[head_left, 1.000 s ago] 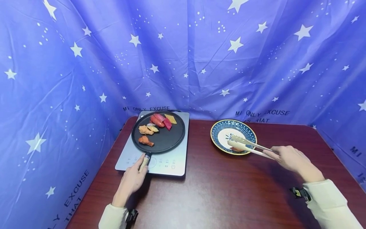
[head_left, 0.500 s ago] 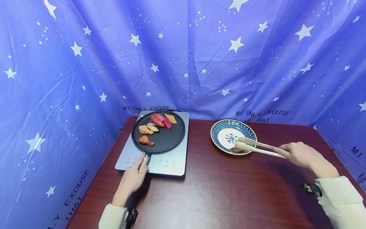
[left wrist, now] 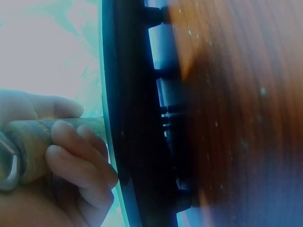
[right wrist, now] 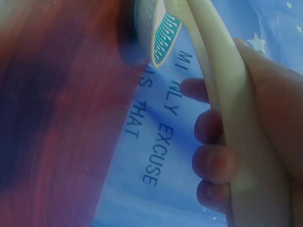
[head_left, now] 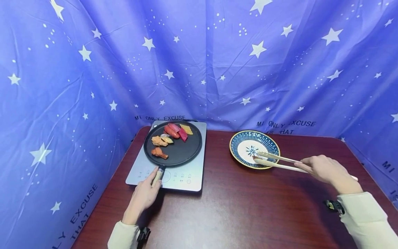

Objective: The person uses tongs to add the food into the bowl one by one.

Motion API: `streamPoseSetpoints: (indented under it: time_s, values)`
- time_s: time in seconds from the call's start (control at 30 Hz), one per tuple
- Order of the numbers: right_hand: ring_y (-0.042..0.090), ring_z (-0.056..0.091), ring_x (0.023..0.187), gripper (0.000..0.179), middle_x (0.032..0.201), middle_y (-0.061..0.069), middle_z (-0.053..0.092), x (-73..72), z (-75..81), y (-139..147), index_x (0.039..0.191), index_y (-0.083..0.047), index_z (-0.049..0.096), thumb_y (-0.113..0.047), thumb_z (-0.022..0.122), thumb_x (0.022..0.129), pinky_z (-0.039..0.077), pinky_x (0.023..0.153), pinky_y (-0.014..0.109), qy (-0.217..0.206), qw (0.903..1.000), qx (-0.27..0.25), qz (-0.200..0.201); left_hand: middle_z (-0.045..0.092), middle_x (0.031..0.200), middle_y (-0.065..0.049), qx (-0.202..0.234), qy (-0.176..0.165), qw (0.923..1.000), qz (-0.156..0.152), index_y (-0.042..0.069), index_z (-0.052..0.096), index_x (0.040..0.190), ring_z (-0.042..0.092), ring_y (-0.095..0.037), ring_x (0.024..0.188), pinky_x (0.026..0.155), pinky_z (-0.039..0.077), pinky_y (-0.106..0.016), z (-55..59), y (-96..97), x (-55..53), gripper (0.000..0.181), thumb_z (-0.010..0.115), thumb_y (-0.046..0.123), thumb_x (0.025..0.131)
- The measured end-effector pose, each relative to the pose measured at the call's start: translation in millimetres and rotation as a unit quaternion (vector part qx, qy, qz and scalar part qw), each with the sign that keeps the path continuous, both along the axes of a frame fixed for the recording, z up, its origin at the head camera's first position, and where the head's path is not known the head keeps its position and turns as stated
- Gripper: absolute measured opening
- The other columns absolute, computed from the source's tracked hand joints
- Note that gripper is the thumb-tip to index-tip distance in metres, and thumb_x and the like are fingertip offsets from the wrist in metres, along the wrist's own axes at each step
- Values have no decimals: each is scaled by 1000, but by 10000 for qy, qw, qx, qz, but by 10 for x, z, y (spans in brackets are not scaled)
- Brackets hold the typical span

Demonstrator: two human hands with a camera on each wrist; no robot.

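My left hand (head_left: 144, 195) grips the wooden handle (left wrist: 35, 139) of a flat black frying pan (head_left: 183, 154) on an induction cooktop (head_left: 194, 183). In the pan lie a drumstick (head_left: 159, 153), a breaded piece (head_left: 159, 140), a red sausage (head_left: 171, 131) and other food pieces. My right hand (head_left: 326, 170) holds pale kitchen tongs (right wrist: 229, 94), fingers curled round them. The tong tips reach into a blue-and-white patterned plate (head_left: 238, 147) with a yellow rim. Between the tips a small brown bit of food (head_left: 256, 157) shows, mostly hidden by the tongs.
A dark red wooden table (head_left: 224, 207) carries the cooktop at left and the plate at right. Behind and on both sides hangs a blue star-printed curtain (head_left: 199, 62), close to the table's back edge.
The right hand and tongs first drew back to the right, then moved slightly left again. Less of the food in the plate shows now. The left hand stays on the handle.
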State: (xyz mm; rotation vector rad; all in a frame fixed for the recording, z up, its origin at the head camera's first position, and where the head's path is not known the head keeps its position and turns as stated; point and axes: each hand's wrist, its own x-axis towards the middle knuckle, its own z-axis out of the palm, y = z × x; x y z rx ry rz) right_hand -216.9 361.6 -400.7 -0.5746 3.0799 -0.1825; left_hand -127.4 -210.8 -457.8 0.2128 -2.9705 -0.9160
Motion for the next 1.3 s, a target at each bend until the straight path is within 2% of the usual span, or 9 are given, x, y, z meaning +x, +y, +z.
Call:
streamPoseSetpoints:
  time_s: [0.17,0.33,0.4,0.57,0.63,0.9,1.17,1.3]
  values:
    - [23,60,65,33,73,0,63,-14,-73,-60,90,-17,73,-43,54,93,42,51,46,-78,9998,-65,-176,62,110,-21,16,-3,10000,-4,20,38,147,51,-25,70,64,42,-41,3,12,-1,55,49,32,94]
    - [20,54,62,36,69,-2,58,-12,-77,-106,85,-18,71,-47,51,94,40,51,44,-210,9990,-134,-363,62,106,-20,37,17,10000,14,20,39,146,50,-24,68,62,41,-40,22,18,1,55,50,32,94]
    - [19,52,60,39,65,-2,55,-4,-72,-114,83,-18,70,-52,52,92,39,51,43,-301,9986,-144,-415,62,106,-19,46,4,10000,26,21,39,146,49,-23,67,62,41,-39,28,22,0,54,50,32,94]
    - [18,49,59,52,64,-2,52,31,-76,-112,89,-10,71,-61,60,82,39,53,41,-465,9977,-115,-471,62,106,-20,42,-3,10000,20,21,39,146,49,-24,67,63,41,-40,31,26,3,55,51,31,94]
    - [18,49,60,52,65,-2,52,39,-88,-105,90,-9,71,-59,62,81,40,54,42,-416,9982,-106,-418,62,107,-20,35,-2,10000,26,21,39,146,49,-24,68,63,41,-40,27,25,4,55,51,31,94]
    - [15,44,56,32,58,-6,46,93,-151,-127,71,-20,63,-50,65,83,37,52,38,-126,9997,-119,-194,62,106,-19,51,-26,10000,65,22,38,147,49,-24,67,62,41,-39,19,20,7,55,49,33,94]
    - [14,41,52,34,55,-6,42,110,-178,-159,67,-19,59,-47,63,86,35,50,38,103,9999,-85,3,62,105,-19,24,0,10000,31,22,38,147,49,-24,66,61,40,-39,12,15,11,54,50,32,94]
    - [14,41,52,35,55,-6,41,121,-217,-162,66,-19,58,-47,63,86,35,50,39,242,9996,-166,-28,62,106,-19,5,7,10000,30,22,38,147,49,-24,67,62,41,-40,13,19,7,55,50,32,94]
